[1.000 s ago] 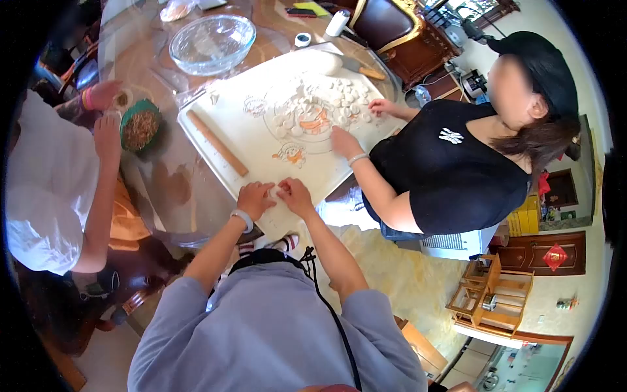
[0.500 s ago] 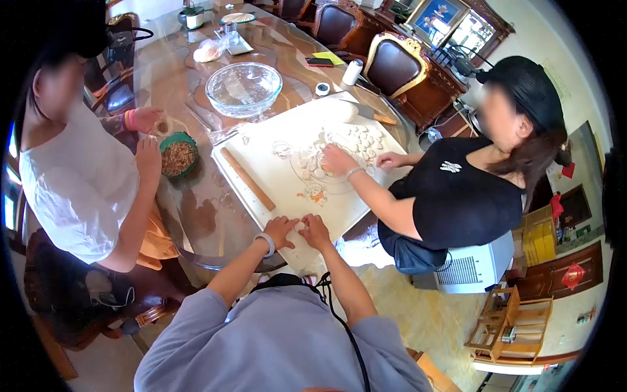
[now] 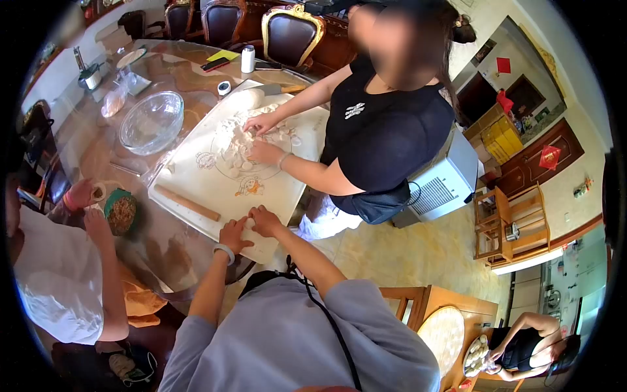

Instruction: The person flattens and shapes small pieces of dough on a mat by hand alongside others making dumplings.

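Observation:
At the near edge of the white pastry board (image 3: 225, 208), my left hand (image 3: 234, 237) and my right hand (image 3: 264, 221) meet over a small pale piece of dough (image 3: 249, 224). Fingers of both hands are closed around it, and they hide part of it. A wooden rolling pin (image 3: 187, 202) lies along the board's left side, just beyond my left hand. Farther up the board, a co-worker's hands (image 3: 264, 151) are among several small floured dough pieces (image 3: 243, 163). A larger lump of dough (image 3: 247, 99) rests near the far edge.
A glass bowl (image 3: 151, 124) stands left of the board. On the left, another person's hand (image 3: 81, 194) holds a wrapper beside a green bowl of filling (image 3: 121, 213). A knife (image 3: 281, 89) lies at the board's far edge. Behind right, a person handles a plate of dumplings (image 3: 475, 356).
My view has turned to the right, bringing the person behind into sight. The co-worker's two hands are now closer together over the dough pieces. My hands stay together on the dough.

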`<action>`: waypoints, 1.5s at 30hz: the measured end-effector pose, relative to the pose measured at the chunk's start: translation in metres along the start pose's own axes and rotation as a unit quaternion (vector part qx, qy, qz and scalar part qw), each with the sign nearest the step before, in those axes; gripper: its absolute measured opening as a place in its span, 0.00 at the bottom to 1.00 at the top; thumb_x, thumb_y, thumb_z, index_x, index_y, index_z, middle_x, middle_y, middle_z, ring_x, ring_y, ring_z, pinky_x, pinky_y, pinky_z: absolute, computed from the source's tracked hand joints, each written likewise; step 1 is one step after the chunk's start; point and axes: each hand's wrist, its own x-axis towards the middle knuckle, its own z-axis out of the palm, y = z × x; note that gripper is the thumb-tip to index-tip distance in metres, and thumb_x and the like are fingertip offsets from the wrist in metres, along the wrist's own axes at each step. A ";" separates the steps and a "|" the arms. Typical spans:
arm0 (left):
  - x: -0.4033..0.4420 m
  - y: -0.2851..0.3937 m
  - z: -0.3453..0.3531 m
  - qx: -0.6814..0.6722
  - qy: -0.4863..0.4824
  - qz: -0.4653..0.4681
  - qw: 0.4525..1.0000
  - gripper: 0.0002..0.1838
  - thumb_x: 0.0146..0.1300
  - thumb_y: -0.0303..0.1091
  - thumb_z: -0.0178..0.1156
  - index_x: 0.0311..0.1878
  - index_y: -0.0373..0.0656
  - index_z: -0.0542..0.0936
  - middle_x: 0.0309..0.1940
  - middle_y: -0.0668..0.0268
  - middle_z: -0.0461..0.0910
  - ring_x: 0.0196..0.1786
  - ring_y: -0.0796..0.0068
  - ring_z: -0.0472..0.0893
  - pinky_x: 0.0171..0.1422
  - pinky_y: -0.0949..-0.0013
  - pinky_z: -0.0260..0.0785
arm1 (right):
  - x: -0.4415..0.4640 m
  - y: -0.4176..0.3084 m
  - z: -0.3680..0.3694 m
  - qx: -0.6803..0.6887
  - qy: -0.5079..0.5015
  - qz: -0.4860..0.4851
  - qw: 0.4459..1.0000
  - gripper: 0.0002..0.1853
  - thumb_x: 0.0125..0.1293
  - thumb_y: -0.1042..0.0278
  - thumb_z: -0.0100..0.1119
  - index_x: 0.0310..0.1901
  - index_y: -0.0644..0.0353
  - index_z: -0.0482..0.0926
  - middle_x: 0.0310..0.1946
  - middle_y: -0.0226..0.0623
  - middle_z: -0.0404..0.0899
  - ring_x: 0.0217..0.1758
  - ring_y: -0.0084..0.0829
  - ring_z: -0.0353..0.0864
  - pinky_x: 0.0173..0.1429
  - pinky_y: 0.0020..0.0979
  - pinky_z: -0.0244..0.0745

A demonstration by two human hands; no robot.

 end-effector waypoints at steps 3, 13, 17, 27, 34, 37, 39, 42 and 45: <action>-0.001 -0.004 0.001 -0.020 -0.001 0.011 1.000 0.48 0.38 0.46 0.76 0.67 0.55 0.64 0.46 0.64 0.73 0.52 0.61 0.72 0.56 0.59 0.65 | 0.000 -0.002 0.000 -0.004 -0.004 -0.003 1.000 0.25 0.52 0.65 0.67 0.51 0.52 0.68 0.50 0.42 0.67 0.54 0.45 0.72 0.54 0.41 0.71; 0.001 -0.006 0.005 -0.037 0.011 0.020 0.999 0.48 0.38 0.46 0.75 0.67 0.56 0.64 0.45 0.62 0.73 0.52 0.60 0.72 0.57 0.58 0.64 | -0.001 -0.004 -0.004 -0.018 -0.010 -0.008 1.000 0.25 0.52 0.66 0.65 0.52 0.53 0.67 0.52 0.43 0.66 0.53 0.46 0.73 0.55 0.41 0.72; 0.000 -0.002 0.002 -0.024 0.013 0.011 1.000 0.48 0.38 0.45 0.76 0.67 0.56 0.64 0.45 0.62 0.72 0.53 0.59 0.71 0.58 0.59 0.63 | 0.000 -0.006 -0.005 -0.021 -0.019 0.000 1.000 0.25 0.53 0.66 0.65 0.52 0.53 0.67 0.52 0.43 0.65 0.54 0.47 0.73 0.55 0.41 0.72; -0.001 -0.001 0.004 -0.008 0.008 0.004 1.000 0.49 0.38 0.46 0.76 0.67 0.56 0.63 0.47 0.63 0.72 0.53 0.60 0.71 0.58 0.59 0.63 | -0.001 -0.004 -0.005 -0.034 -0.020 -0.004 0.999 0.26 0.53 0.65 0.66 0.53 0.53 0.66 0.53 0.44 0.65 0.54 0.47 0.73 0.55 0.42 0.72; -0.002 -0.003 0.006 -0.007 0.021 0.009 1.000 0.49 0.39 0.46 0.76 0.67 0.56 0.64 0.46 0.65 0.72 0.53 0.61 0.71 0.58 0.59 0.62 | -0.002 -0.007 -0.007 -0.032 -0.025 0.005 0.999 0.25 0.54 0.65 0.66 0.53 0.53 0.67 0.53 0.43 0.65 0.54 0.47 0.73 0.55 0.41 0.72; -0.001 -0.003 0.005 -0.007 0.020 0.008 1.000 0.48 0.39 0.46 0.76 0.67 0.57 0.64 0.45 0.65 0.72 0.53 0.62 0.71 0.58 0.59 0.62 | 0.000 -0.007 -0.007 -0.030 -0.029 0.005 0.999 0.25 0.54 0.65 0.66 0.52 0.53 0.67 0.52 0.43 0.65 0.54 0.47 0.73 0.55 0.42 0.72; -0.001 -0.003 0.005 -0.011 0.019 0.011 1.000 0.48 0.39 0.45 0.76 0.67 0.57 0.64 0.46 0.65 0.72 0.53 0.62 0.71 0.58 0.59 0.62 | 0.000 -0.007 -0.006 -0.033 -0.028 0.008 0.999 0.25 0.53 0.65 0.66 0.52 0.52 0.66 0.52 0.43 0.65 0.54 0.47 0.73 0.54 0.42 0.72; -0.001 -0.003 0.005 -0.022 0.013 0.008 1.000 0.48 0.38 0.45 0.76 0.67 0.57 0.64 0.46 0.64 0.72 0.53 0.61 0.71 0.58 0.59 0.62 | -0.002 -0.007 -0.007 -0.032 -0.040 0.008 0.999 0.25 0.54 0.66 0.65 0.53 0.53 0.65 0.53 0.44 0.65 0.53 0.48 0.74 0.54 0.43 0.72; -0.001 -0.001 0.004 -0.004 0.011 -0.003 1.000 0.49 0.38 0.45 0.76 0.67 0.57 0.64 0.47 0.63 0.72 0.54 0.60 0.71 0.59 0.59 0.63 | 0.000 -0.006 -0.009 -0.037 -0.028 -0.001 0.999 0.25 0.54 0.66 0.65 0.52 0.53 0.66 0.52 0.44 0.65 0.53 0.48 0.74 0.54 0.43 0.72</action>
